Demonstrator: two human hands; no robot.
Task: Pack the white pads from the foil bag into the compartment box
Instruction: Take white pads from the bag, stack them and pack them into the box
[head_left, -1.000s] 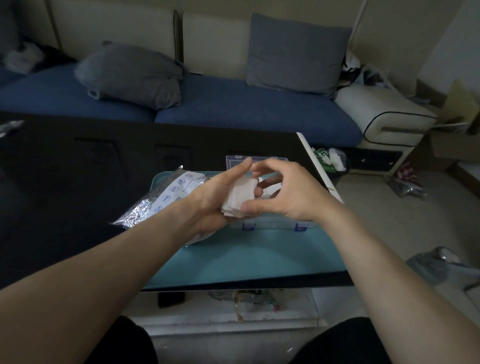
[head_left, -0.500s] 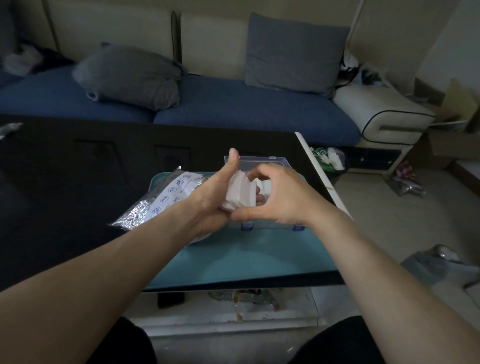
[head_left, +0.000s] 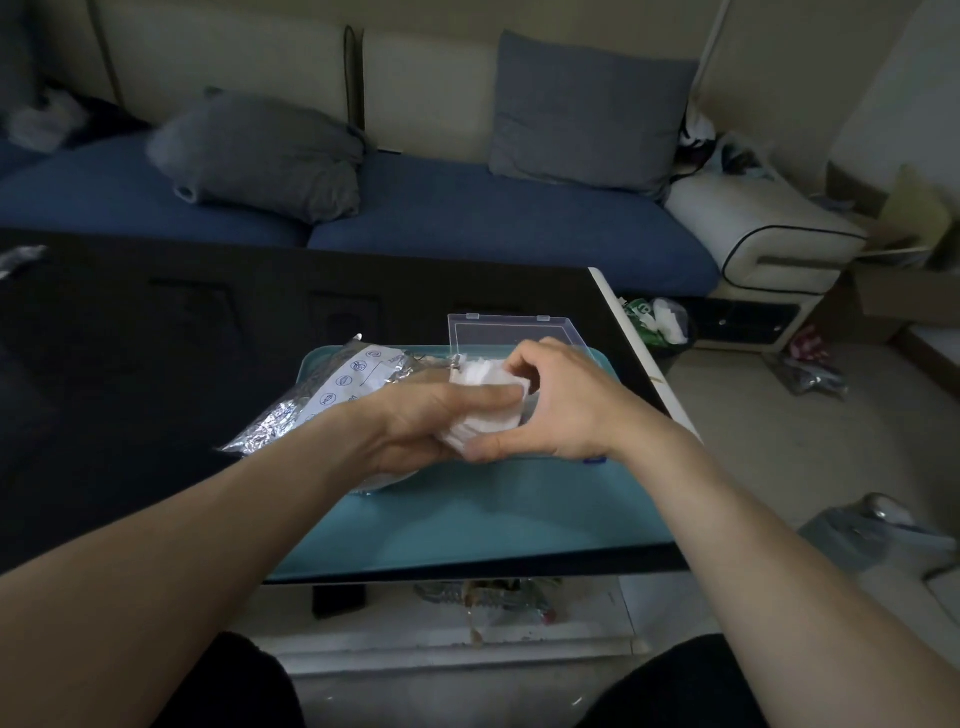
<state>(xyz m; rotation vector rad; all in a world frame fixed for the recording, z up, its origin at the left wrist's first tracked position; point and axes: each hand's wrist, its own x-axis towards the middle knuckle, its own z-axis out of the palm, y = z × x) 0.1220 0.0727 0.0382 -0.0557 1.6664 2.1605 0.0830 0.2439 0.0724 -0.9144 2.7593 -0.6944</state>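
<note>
A stack of white pads (head_left: 488, 402) is held in the air between both hands, just above the near-left part of the compartment box (head_left: 563, 340), which sits toward the far right corner of the teal tray (head_left: 467, 525). The stack's long axis runs roughly from near-left to far-right, slightly tilted. It is gripped from the left by the left hand (head_left: 415, 421), thumb laid across the top and fingers curled under. From the right, the right hand (head_left: 561, 405) is closed around it, thumb at the near lower edge and fingers pinching the far upper corner. The box lies directly behind and below the pads, mostly hidden by the right hand, so the right hand is judged the nearer one for the drop. Only the clear lid, standing open at the far edge, and a bit of the near wall are seen; which compartments are filled cannot be told. The foil bag (head_left: 317, 400) lies on the tray's left edge, partly over onto the black table (head_left: 156, 364), its mouth toward the left hand. The coming move is probably a short lowering forward-right into the box.
</note>
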